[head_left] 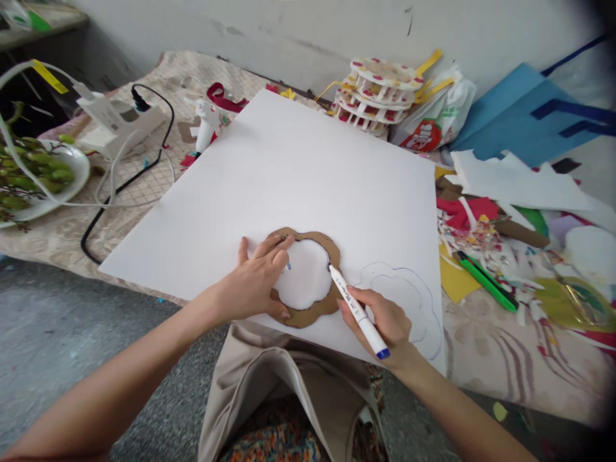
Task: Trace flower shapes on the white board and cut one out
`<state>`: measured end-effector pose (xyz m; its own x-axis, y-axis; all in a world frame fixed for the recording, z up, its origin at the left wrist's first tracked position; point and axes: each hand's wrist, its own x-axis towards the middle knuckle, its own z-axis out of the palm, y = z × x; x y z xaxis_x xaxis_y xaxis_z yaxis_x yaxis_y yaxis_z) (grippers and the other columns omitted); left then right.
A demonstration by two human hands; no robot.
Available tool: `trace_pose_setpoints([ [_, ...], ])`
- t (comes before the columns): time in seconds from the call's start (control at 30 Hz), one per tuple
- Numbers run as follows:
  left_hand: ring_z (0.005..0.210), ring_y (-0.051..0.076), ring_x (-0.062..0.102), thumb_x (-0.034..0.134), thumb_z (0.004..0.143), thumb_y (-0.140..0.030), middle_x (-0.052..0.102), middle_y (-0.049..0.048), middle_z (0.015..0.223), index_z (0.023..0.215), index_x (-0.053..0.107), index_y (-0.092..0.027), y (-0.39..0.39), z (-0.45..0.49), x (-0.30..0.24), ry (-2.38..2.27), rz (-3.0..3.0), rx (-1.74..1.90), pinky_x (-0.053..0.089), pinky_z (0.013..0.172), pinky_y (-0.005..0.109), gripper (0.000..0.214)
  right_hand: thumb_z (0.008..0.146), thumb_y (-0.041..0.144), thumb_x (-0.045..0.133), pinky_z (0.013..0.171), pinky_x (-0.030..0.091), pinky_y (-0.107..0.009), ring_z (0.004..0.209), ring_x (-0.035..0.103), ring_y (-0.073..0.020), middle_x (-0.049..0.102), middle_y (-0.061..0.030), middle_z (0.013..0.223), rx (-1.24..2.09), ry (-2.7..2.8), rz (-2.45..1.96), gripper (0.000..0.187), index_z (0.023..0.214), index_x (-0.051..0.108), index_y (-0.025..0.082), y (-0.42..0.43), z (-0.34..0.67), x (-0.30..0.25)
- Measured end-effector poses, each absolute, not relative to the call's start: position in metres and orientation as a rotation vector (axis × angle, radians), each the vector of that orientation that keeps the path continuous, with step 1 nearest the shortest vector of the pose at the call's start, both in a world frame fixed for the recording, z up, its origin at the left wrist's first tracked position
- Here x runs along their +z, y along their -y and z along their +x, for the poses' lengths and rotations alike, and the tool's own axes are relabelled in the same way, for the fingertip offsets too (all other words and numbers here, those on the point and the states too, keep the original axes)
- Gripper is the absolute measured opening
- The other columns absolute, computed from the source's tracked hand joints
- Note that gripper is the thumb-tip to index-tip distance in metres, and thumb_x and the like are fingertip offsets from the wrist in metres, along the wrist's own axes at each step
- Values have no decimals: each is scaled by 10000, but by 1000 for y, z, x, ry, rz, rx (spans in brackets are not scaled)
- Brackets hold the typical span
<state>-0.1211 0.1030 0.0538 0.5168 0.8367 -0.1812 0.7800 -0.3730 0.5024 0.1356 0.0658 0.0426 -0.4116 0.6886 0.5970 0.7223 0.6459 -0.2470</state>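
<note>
A brown cardboard ring with a scalloped, flower-like edge (315,313) lies flat on a large white sheet (308,160). My left hand (257,277) rests on the ring's left side with fingers spread, pressing it against the sheet. In my right hand (382,317) is a white marker with a blue end (353,305). Its tip touches the ring's inner edge on the right side. Right of the ring, a blue scalloped outline (423,282) shows on the sheet, partly covered by my right hand.
Paper scraps (476,218), a green utility knife (488,282) and a roll of tape (575,298) lie at the right. A tiered white stand (375,96) is at the back. On the left are a power strip (120,131), cables, a glue gun (206,125) and a plate of grapes (77,170).
</note>
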Motion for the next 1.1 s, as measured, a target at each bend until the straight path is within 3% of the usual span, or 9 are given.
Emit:
trace_pose_setpoints([
  [0.17,1458,405,98,762,654,-442,173,162,1589,985,449,-209,-103,-121,53,-1313,2225,129,17,1060,781,511,817,126,622,539,534,-272,544,668,-169,717,-20,703,-67,2218,-1049,266,1059,587,233,-66,131,41],
  [0.43,1465,388,80,792,638,-438,143,150,1598,958,429,-216,-103,-120,56,-1332,2227,77,55,1050,798,532,814,72,591,545,521,-290,569,614,-163,655,-41,691,15,2272,-967,371,1166,564,187,-65,128,38],
  [1.1,1455,398,112,799,629,-415,174,167,1588,946,435,-210,-103,-119,57,-1330,2237,101,60,1041,800,525,850,81,583,625,476,-286,655,566,-156,577,-49,750,14,2394,-1035,298,1141,588,143,-58,127,34],
])
